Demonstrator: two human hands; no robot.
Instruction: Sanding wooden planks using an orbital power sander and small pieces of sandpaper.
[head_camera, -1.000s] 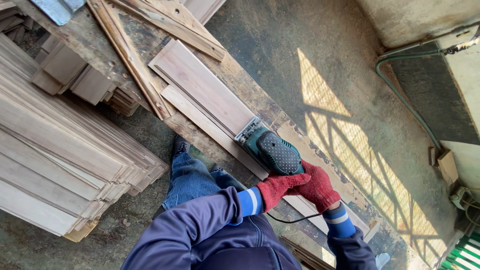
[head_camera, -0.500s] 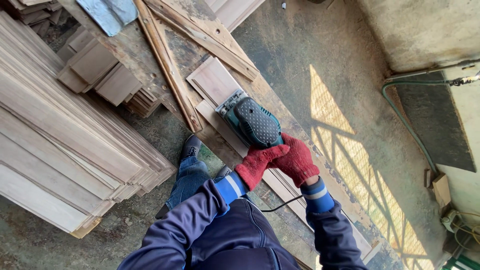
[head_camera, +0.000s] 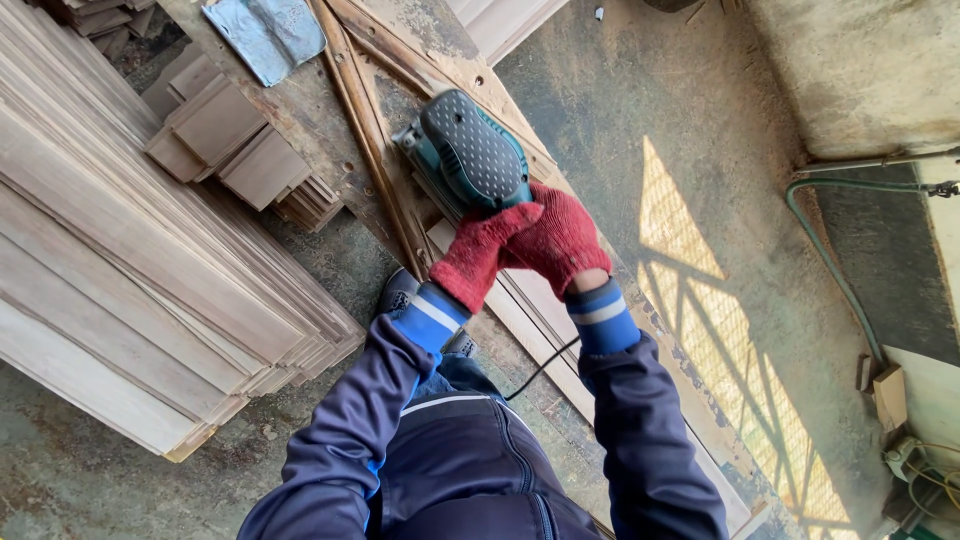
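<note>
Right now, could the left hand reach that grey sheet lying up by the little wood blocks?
Probably not: the left hand grips the sander, and the grey sheet lies far beyond it, past a slanted strip.

Red-gloved left hand (head_camera: 482, 252) and right hand (head_camera: 556, 238) on green sander (head_camera: 468, 152) over pale board (head_camera: 540, 310).

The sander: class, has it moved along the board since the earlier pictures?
Yes. The sander has slid up the pale board toward its far end, nearing the crossed wooden slats, both gloved hands on it.
</note>
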